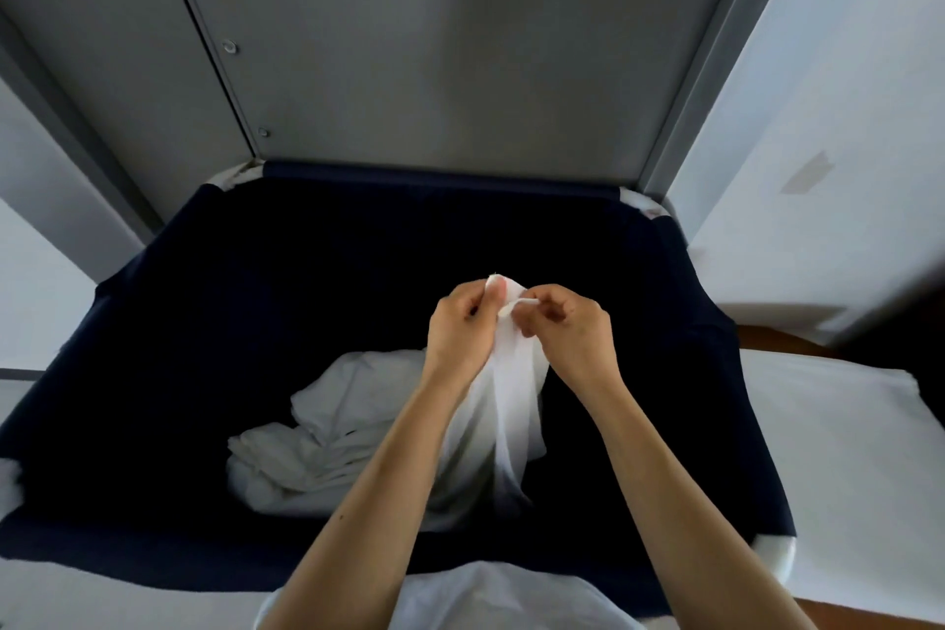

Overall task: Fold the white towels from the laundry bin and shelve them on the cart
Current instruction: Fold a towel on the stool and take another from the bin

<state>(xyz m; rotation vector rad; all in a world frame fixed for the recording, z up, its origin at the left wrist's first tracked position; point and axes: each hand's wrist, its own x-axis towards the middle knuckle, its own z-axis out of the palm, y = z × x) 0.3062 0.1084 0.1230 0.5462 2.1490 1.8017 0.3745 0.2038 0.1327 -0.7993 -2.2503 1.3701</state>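
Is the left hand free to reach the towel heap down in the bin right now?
Probably not yet: both the left hand and right hand pinch the lifted towel. The heap lies mostly uncovered below, so nothing else blocks it.

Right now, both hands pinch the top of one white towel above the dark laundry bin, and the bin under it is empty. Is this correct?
Not fully. The laundry bin is not empty: a heap of white towels lies in it, as the head view shows. The left hand and right hand do pinch one white towel above it.
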